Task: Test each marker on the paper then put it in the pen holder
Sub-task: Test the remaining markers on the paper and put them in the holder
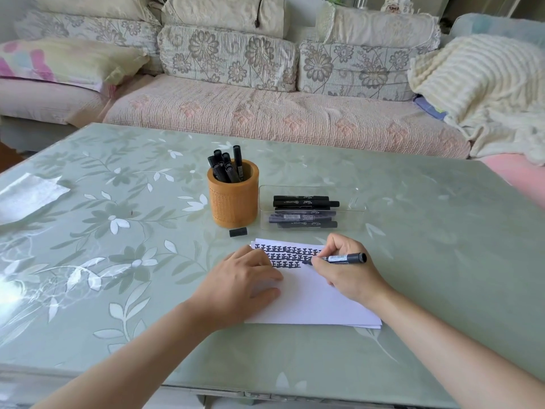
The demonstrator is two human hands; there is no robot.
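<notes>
Bare forearms (132, 358) enter from the bottom edge, elbows cut off. The green floral counter (118, 231) carries a white sheet of paper (309, 302) bearing three rows of black marks, partly hidden by the left hand (236, 281), which presses flat on it, fingers straight. Behind stand an orange cylindrical pen holder (233, 202) holding markers (227, 168) and a clear plastic tray (355, 224) of more. The right hand (348, 274) pinches a black uncapped marker (345, 258), tip on the paper's third row. A black cap (238, 232) lies beside the holder.
</notes>
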